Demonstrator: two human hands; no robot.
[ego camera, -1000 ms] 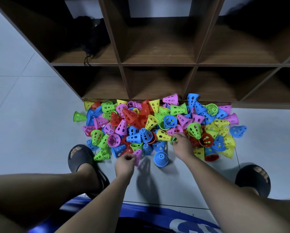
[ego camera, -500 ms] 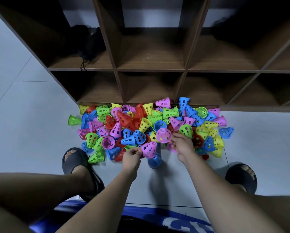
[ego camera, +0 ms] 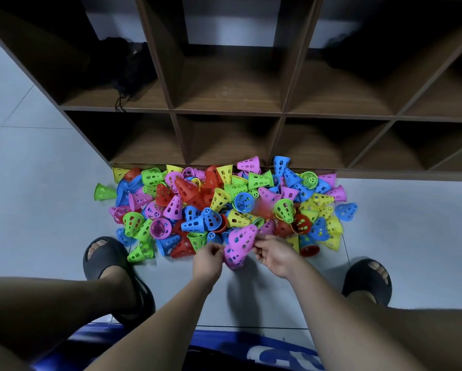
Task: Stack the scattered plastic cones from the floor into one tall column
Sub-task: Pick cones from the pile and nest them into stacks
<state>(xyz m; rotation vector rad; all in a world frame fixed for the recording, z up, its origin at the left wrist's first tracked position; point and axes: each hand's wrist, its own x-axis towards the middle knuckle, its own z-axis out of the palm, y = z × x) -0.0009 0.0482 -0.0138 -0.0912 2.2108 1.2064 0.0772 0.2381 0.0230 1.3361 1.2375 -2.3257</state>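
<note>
Left hand [ego camera: 207,259] and right hand [ego camera: 274,257] both tight around pink cones [ego camera: 239,243]; dark corded bundle [ego camera: 129,68] in upper-left cubby [ego camera: 151,100].

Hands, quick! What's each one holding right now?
Left hand: grips the pink cones.
Right hand: pinches the same pink cones from the other side.

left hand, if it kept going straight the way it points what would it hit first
Probably the blue perforated plastic cone lying just ahead of the left hand; depth is unclear.
</note>
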